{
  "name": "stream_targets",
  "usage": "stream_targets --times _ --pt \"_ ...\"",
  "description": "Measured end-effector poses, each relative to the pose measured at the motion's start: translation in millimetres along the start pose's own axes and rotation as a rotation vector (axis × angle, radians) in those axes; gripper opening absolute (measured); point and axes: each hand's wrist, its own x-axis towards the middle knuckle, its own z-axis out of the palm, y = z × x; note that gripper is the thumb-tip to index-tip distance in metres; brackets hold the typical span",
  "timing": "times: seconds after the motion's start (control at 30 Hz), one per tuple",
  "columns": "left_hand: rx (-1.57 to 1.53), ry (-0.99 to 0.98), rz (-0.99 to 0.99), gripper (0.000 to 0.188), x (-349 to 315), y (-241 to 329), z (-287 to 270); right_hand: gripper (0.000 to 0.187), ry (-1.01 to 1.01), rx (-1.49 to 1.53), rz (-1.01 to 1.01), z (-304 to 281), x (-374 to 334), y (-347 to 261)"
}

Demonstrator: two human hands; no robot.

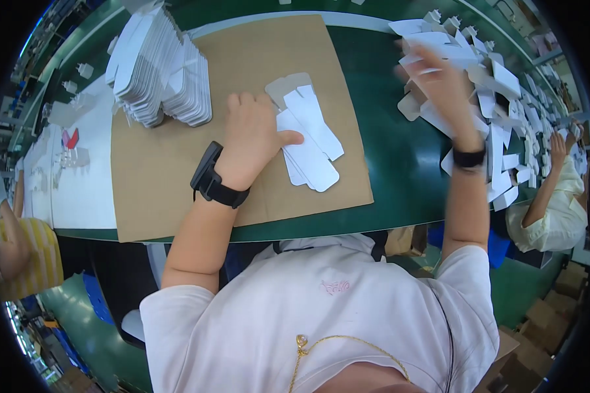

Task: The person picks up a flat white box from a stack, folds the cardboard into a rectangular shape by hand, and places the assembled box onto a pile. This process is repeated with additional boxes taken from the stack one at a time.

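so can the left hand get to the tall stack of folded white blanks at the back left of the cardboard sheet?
Probably yes. The left hand rests on flat blanks, and only bare cardboard sheet lies between it and the stack.

Bright even overhead light, soft shadows; right hand (439, 85) motion-blurred (fisheye bends edges, black vignette at corners).

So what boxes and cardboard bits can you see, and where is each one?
Flat white die-cut carton blanks: on the brown cardboard sheet, under the left hand.
Tall stack of white folded blanks: sheet's far left corner.
Loose heap of white blanks: on the green belt, around the right hand.
Brown cardboard boxes: floor, lower right.
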Motion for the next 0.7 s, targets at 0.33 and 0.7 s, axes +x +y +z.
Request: stream_targets --times 0.33,0.7 --pt "-0.027 0.144 0.113 0.061 4.9 4.9 -1.4 0.045 -0.298 0.194 -0.196 111.2 -32.4 -43.0" --pt "-0.916 -0.120 -0.101 0.024 6.5 14.1 -15.1 0.032 -0.214 1.015 0.110 62.4 -7.7 -21.3"
